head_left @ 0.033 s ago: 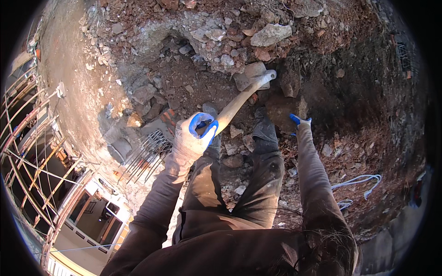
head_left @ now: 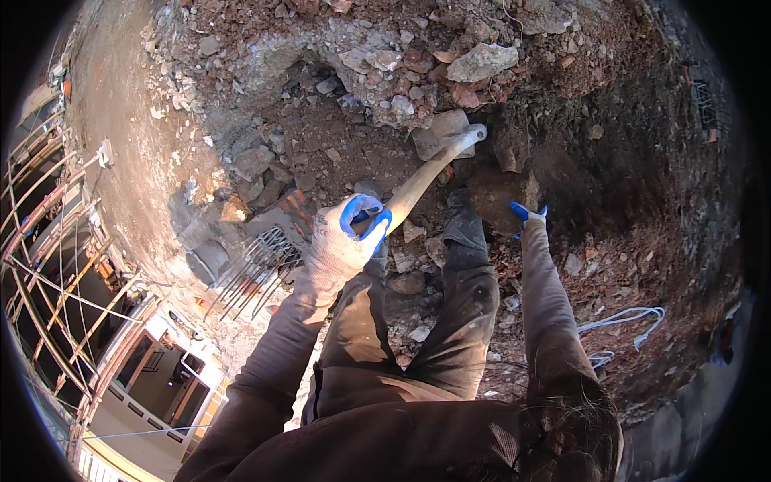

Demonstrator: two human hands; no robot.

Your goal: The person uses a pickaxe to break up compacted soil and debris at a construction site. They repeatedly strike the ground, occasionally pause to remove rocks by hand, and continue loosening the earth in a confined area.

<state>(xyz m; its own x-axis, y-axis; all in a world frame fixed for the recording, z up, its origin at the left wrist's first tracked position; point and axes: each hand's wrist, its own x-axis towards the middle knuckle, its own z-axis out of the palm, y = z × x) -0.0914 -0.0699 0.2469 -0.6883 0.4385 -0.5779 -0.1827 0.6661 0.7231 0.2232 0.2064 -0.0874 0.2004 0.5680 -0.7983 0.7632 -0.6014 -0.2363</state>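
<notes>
My left hand (head_left: 351,230), in a pale glove with blue fingertips, is wrapped round the wooden handle of a hoe (head_left: 420,181). The handle slants up to the right, and its metal head rests on the dirt beside loose stones. Off to the right, my right hand (head_left: 528,213) reaches down, its blue glove fingers bent at a pale, narrow piece (head_left: 532,193). What this piece belongs to is too dark to make out. Right by it is a brown, rounded shape (head_left: 491,195), also unclear. My legs stand between the two arms.
A bank of rubble with a large pale stone (head_left: 483,62) rises ahead. To the left lie wire mesh (head_left: 261,265) and broken brick (head_left: 297,207). White rope (head_left: 622,319) lies at the right. Bent rods (head_left: 56,265) stand along the far left, by a building (head_left: 157,386).
The ground and both arms appear slightly farther right in the view. Both hands keep their grip, and the hoe head rests in the same spot among the stones.
</notes>
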